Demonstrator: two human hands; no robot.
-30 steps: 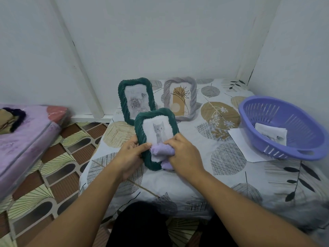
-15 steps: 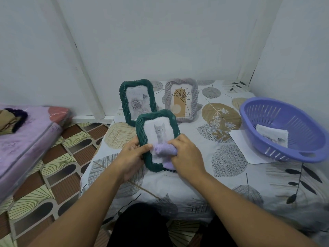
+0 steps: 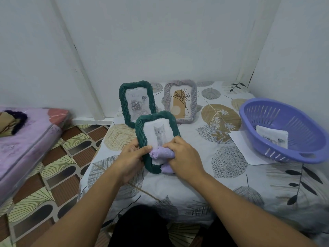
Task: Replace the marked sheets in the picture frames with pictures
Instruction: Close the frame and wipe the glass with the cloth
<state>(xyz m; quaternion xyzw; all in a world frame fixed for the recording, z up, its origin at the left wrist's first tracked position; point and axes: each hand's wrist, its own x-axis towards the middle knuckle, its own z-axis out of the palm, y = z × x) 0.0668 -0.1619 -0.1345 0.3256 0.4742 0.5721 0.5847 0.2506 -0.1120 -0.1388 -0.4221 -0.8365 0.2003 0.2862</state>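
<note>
Right hand point(image 3: 185, 157) with cloth point(image 3: 161, 154) lower on kitten frame point(image 3: 156, 139), left hand point(image 3: 130, 159) steadying.

No readable text from my feed. The rose picture point(image 3: 136, 104) in the back green frame point(image 3: 122, 102) has a faint line of marks along its top, too blurred for me to read. The plant print point(image 3: 180, 102) in the grey frame point(image 3: 194, 98) carries a tiny dark mark low on its right side, too small to make out. The kitten picture point(image 3: 160, 134) shows no lettering. The folded sheet point(image 3: 272, 138) in the purple basket point(image 3: 267, 104) shows a drawing only. No labels, brands, numbers or signs I can read.
</note>
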